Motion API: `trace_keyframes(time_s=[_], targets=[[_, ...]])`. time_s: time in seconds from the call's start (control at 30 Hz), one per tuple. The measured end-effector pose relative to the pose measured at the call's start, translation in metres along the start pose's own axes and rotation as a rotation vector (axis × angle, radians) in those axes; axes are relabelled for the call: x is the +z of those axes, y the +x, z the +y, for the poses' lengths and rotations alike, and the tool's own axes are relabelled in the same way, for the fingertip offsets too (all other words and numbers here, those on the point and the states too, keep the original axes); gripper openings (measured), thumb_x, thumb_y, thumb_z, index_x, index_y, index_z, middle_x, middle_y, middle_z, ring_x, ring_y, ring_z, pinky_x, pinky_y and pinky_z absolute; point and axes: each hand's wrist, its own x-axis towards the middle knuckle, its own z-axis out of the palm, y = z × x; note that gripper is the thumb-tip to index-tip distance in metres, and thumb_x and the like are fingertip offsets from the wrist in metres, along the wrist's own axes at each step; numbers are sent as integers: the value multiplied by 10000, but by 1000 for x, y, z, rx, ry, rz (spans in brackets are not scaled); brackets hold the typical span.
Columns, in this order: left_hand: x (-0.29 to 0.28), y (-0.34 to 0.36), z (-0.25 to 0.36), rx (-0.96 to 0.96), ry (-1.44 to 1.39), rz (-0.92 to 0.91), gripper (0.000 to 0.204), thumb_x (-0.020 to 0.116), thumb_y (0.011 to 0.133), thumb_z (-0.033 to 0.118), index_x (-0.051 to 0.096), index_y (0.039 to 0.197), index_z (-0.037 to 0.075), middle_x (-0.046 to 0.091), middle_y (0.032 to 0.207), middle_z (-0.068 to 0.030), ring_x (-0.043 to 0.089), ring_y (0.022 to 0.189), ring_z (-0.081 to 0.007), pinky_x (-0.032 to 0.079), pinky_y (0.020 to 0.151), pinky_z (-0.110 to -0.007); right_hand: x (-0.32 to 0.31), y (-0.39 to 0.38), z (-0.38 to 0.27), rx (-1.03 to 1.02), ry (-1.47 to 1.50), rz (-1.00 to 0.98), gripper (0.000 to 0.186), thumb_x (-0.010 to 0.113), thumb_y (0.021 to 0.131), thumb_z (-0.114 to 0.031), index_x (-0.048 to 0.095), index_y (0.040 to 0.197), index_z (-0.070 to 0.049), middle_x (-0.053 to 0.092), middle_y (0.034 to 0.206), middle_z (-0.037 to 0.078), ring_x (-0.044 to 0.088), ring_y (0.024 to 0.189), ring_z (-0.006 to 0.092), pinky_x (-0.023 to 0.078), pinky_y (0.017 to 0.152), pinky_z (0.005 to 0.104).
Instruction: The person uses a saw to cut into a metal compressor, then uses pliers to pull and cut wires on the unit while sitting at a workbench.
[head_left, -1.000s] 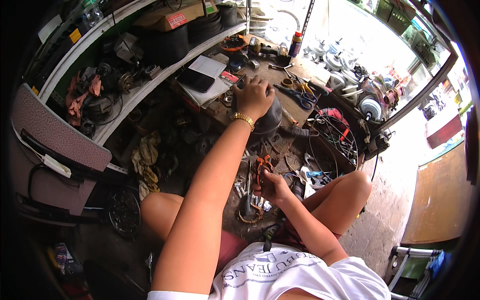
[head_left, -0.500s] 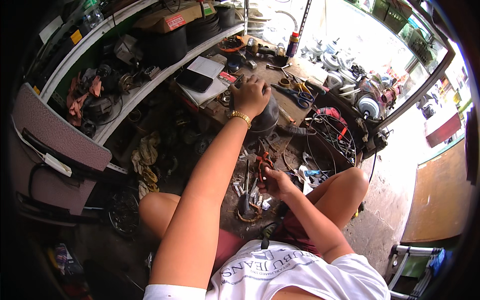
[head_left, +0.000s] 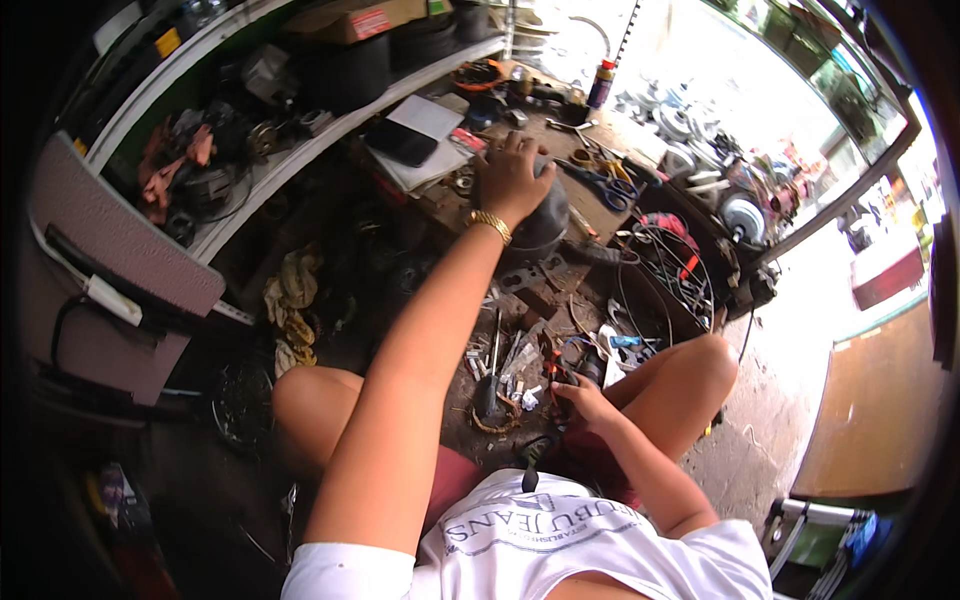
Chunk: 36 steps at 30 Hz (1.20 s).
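My left hand (head_left: 515, 182), with a gold bracelet at the wrist, lies over the top of a dark rounded motor-like housing (head_left: 545, 228), fingers curled over it. The housing sits at the near edge of the wooden bench (head_left: 592, 215). Below it shows a metal bracket with holes (head_left: 522, 277). Low by my right thigh, my right hand (head_left: 588, 400) is closed around orange-handled pliers (head_left: 556, 370), whose lower part the hand covers. To its left on the floor are a screwdriver (head_left: 497, 345) and bits of clear plastic (head_left: 520, 365).
Scissors (head_left: 612, 190), a phone (head_left: 402, 143) and a notebook (head_left: 425, 115) lie on the bench. A box of tangled wires (head_left: 665, 265) stands at its right. At the left are a loaded shelf (head_left: 300, 145) and a mauve chair (head_left: 120, 215). White machine parts (head_left: 690, 130) pile up beyond.
My right hand has moved down and to the right with the pliers, away from the housing's underside. My left hand stays on the housing, its fingers shifted. The whole view has tilted slightly.
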Motion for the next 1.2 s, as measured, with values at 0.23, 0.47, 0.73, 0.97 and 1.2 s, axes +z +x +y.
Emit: trace_keyframes(time_s=[0.23,0.47,0.73,0.97,1.2], targets=[[-20,-185,7,-529,-347,81,190,697,845,205,572,880,67,592,821,-104,590,833,-321,449,733,-444,28,28,11,172,262,29,136,615,945,-137,540,1050,-93,624,843,54,630,677,220,525,578,395],[0,-301,-28,-1039,-1143,-555,385,477,1034,309,632,819,30,648,820,-26,562,751,-132,453,732,-323,60,69,6,-21,-93,43,425,692,873,-78,543,1270,-40,630,927,16,592,743,122,489,627,293],[18,-311,-55,-932,-456,-639,473,535,959,438,646,1032,-16,688,957,-235,656,915,-418,498,765,-470,70,82,6,-61,-178,47,475,703,861,-71,540,1305,-23,600,888,-14,535,734,95,442,647,258],[35,-316,-65,-835,-421,-473,340,511,948,387,645,999,78,687,864,-194,658,815,-405,500,691,-473,52,97,14,47,-201,61,476,727,848,-118,564,1286,-25,607,886,-2,529,767,114,430,700,276],[84,-270,-164,-790,83,-473,307,549,936,334,680,1109,117,605,1189,-270,581,1102,-430,477,913,-513,48,111,40,205,-12,98,397,714,876,-149,576,1238,-64,661,955,53,620,810,160,478,694,322]])
